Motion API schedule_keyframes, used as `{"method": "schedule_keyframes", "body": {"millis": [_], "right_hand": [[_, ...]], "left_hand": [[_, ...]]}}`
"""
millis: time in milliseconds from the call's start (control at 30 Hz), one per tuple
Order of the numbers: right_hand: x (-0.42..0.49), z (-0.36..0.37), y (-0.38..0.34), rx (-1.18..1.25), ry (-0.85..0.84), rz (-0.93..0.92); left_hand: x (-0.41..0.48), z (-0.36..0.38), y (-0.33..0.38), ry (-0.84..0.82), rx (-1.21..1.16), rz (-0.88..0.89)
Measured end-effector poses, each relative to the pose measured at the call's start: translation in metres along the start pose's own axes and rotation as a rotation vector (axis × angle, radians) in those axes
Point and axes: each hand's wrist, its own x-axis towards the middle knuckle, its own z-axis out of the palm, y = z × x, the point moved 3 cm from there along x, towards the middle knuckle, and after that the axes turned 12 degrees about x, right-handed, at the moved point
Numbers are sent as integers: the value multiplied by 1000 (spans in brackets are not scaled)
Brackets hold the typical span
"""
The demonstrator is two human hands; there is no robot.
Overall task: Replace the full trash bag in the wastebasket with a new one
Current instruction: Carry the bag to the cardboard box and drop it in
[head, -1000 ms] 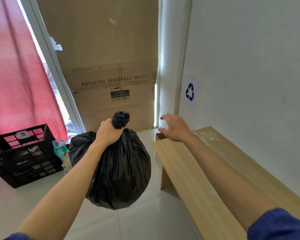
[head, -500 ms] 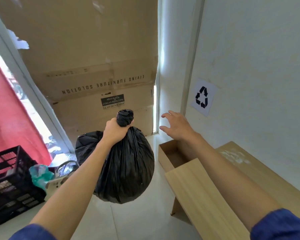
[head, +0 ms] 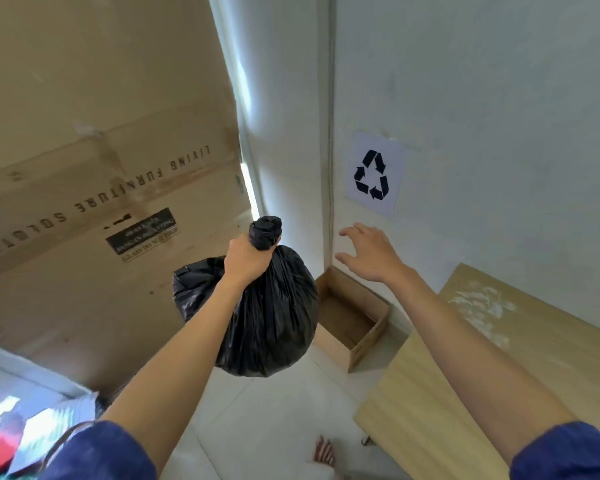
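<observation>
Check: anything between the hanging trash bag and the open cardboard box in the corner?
Nothing; head view shows only bare floor tile between the trash bag, held by the left hand, and the cardboard box.

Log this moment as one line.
left hand: gripping tied trash bag neck | bag: hanging above floor | right hand: open, empty | cardboard box: open, below sign

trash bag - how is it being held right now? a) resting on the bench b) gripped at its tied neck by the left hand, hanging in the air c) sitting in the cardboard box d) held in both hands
b: the left hand is closed around the tied neck of the trash bag, which hangs clear above the floor, while the right hand is open and empty.
</observation>
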Motion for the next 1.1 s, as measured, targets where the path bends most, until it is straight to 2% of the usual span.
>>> {"method": "schedule_keyframes", "body": {"millis": [167, 400, 600, 833, 1100], "right_hand": [[71, 33, 48, 75, 11, 122], [135, 82, 103, 127, -72, 348], [176, 126, 171, 187, -42, 546], [203, 198, 256, 212, -55, 742], [219, 290, 355, 251, -48, 834]], "left_hand": [[98, 62, -4, -118, 16, 62], [206, 162, -8, -300, 12, 82], [275, 273, -21, -524, 137, 168], [318, 409, -57, -695, 187, 207], [323, 545, -114, -879, 152, 216]]}}
